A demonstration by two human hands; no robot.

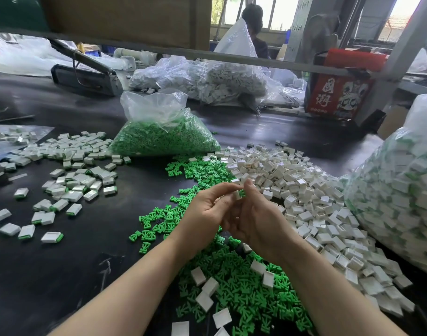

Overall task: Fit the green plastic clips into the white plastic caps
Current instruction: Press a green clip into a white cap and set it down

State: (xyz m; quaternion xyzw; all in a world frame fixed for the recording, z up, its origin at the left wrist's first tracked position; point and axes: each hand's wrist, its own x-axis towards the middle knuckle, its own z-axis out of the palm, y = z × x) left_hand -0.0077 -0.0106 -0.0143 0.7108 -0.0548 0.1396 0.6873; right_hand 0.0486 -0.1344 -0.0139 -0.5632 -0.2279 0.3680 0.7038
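Both forearms reach in from the bottom edge and converge at mid-frame. The left hand is raised with its back to the camera, index finger and thumb extended and pinching. The right hand meets it, thumb upright, fingers curled inward, fingertips touching those of the left hand.

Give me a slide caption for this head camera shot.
Both hands pinch a white cap and green clip together above loose piles on the black table.
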